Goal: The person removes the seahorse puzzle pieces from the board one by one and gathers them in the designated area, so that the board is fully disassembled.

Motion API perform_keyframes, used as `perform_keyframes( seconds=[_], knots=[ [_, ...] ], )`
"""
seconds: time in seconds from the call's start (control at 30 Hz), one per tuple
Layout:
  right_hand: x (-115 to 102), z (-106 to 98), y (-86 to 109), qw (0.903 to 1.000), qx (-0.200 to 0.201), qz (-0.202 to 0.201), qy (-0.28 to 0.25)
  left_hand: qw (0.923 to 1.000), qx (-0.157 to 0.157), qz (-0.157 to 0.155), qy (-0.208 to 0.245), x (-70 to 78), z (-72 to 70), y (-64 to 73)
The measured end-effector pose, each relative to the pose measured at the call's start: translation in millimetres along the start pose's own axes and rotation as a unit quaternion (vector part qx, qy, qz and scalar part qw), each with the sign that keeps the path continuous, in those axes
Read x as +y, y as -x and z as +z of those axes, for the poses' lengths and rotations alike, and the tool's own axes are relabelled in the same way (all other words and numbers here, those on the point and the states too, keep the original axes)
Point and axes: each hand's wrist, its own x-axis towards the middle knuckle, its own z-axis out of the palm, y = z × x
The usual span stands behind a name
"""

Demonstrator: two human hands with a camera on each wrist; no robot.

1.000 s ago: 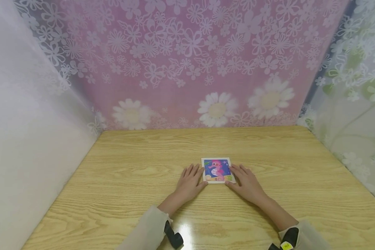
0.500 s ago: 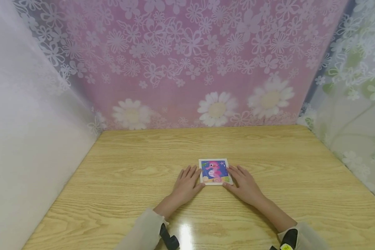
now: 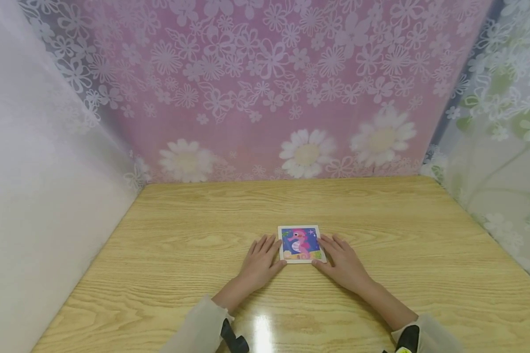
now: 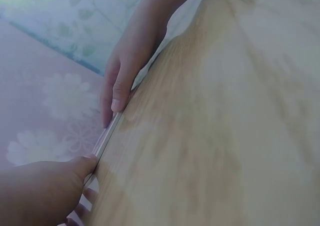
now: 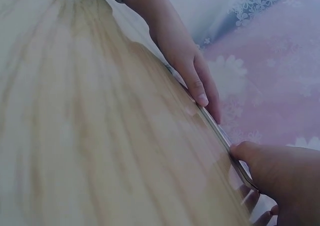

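Note:
A flat square picture board point(image 3: 298, 244) with a white frame and a pink seahorse on blue lies on the wooden table point(image 3: 194, 215). My left hand point(image 3: 257, 264) rests on the table at its left side, index fingertip against the edge and thumb at the near left corner. On the other side my right hand point(image 3: 345, 264) mirrors it, with thumb at the near right corner. Fingers of both hands look nearly straight. In the left wrist view the board point(image 4: 106, 142) shows edge-on between the two thumbs; the right wrist view has the same thin edge point(image 5: 216, 128).
Behind the table hangs a pink curtain point(image 3: 247, 98) with white flowers. A pale sheet point(image 3: 39, 171) borders the left side, and a flowered one point(image 3: 503, 171) the right. Black straps sit at both sleeves, and glare point(image 3: 262, 328) marks the near table.
The board has slid slightly left and nearer to me, both hands moving along with it and keeping their places at its sides.

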Motion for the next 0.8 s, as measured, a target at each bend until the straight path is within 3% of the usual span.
perform_keyframes(
  seconds=[0.8],
  knots=[
    [-13.9, 3.6, 3.0, 0.9999, 0.003, -0.013, 0.003, 0.9997, 0.000, 0.006, 0.022, -8.2, -6.6, 14.8]
  ],
)
